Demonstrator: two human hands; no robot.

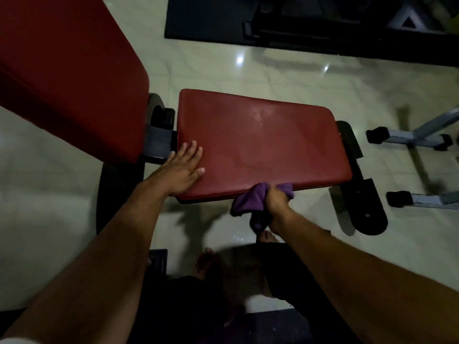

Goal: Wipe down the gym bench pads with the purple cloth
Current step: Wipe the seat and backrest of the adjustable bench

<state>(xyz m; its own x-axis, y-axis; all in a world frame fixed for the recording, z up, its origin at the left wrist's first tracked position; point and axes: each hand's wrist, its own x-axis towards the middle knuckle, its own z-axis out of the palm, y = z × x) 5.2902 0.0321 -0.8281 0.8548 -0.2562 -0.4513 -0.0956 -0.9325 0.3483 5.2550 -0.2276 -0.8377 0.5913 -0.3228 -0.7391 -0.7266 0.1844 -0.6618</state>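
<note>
Far left, I see the raised red back pad point(64, 75), tilted up and apart from the flat red seat pad point(258, 145) in the middle, a dark hinge gap between them. My left hand point(183, 167) lies flat on the seat pad's near left corner, fingers straight and slightly spread, pressing down and holding nothing. Further right, my right hand point(278, 204) is curled tight around the bunched purple cloth point(250, 202), which sits against the seat pad's near edge with loose folds hanging below. I judge the risks to be the balled cloth skimming only the edge and missing the dull patch mid-pad, a dangling fold catching the black frame point(360, 194), and the back pad going unwiped.
</note>
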